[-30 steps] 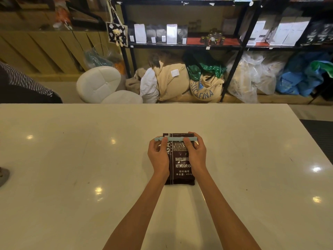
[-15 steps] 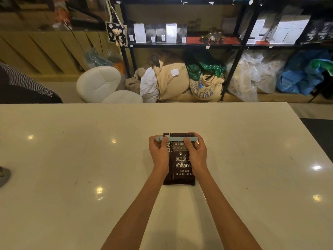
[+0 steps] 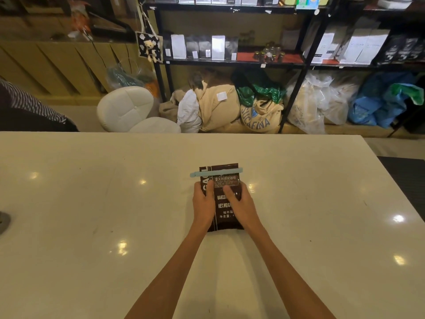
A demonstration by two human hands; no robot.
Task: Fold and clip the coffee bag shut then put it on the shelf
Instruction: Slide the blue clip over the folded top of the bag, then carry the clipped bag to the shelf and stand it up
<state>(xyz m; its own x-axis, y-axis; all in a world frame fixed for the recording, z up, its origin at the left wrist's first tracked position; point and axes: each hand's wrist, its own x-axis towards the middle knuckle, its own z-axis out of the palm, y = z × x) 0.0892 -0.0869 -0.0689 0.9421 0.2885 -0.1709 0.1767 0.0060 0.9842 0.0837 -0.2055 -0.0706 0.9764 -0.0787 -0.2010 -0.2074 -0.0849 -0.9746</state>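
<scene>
On table (image 3: 92,203), both hands (image 3: 203,203) flanking clipped coffee bag (image 3: 226,178)

Dark brown coffee bag (image 3: 226,203) with white lettering — pale blue clip (image 3: 216,173) across its top — on a glossy cream table (image 3: 92,203).

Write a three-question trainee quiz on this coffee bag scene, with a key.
1. True or false: the light blue clip lies across the top of the coffee bag.
2. Where is the bag? A) on the shelf B) flat on the white table C) on the stool
3. Fill in: the left hand and right hand rest on the bag's ____ part, below the clip.

Key: 1 true; 2 B; 3 middle.
</scene>
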